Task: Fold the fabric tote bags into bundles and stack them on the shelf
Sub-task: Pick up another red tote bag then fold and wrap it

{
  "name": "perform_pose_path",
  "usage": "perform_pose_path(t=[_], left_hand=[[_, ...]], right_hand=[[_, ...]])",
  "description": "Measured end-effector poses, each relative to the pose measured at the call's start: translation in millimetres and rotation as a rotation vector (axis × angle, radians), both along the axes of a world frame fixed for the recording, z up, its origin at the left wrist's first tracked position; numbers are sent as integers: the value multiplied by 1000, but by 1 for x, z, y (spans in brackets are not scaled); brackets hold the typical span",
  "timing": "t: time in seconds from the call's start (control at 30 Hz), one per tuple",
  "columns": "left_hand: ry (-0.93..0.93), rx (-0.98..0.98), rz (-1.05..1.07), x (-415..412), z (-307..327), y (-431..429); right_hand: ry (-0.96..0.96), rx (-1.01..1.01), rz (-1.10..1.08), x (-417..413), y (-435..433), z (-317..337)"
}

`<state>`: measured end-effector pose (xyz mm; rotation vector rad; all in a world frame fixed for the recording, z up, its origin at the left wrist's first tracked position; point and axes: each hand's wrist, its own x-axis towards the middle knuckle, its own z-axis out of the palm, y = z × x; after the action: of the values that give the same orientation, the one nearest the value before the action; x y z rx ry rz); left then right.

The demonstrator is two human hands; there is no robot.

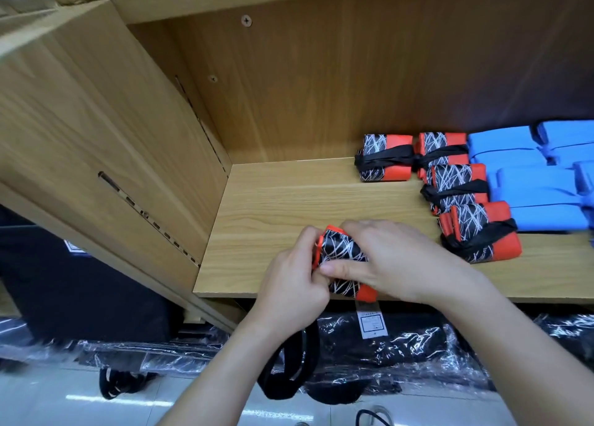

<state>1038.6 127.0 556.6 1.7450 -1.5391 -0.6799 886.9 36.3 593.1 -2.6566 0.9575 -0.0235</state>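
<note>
Tote bag, black with white scribbles and orange trim, sat rolled at the front edge of the shelf, its lower end just over the lip. The left hand curled its fingers round the roll's left end. The right hand lay over the top, thumb pressed along the front, gripping it too. A black strap and a white tag hung below the edge. Bare board ran left to the side wall and back behind the hands. To the right, well apart, lay four tied black-and-orange bundles, with blue bundles beside them.
</note>
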Motion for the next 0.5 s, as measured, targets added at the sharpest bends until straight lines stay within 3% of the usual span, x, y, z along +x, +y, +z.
perform_pose_path(t=[0.13, 0.3, 0.43, 0.5], left_hand=[[81, 82, -37, 6, 6, -1], [-21, 317, -8, 37, 35, 3], [120, 357, 33, 64, 64, 16], [249, 261, 100, 77, 67, 19]], right_hand=[[-123, 23, 101, -6, -2, 5], [-134, -98, 43, -24, -5, 15], [-73, -225, 68, -34, -11, 17], [-76, -258, 83, -37, -13, 16]])
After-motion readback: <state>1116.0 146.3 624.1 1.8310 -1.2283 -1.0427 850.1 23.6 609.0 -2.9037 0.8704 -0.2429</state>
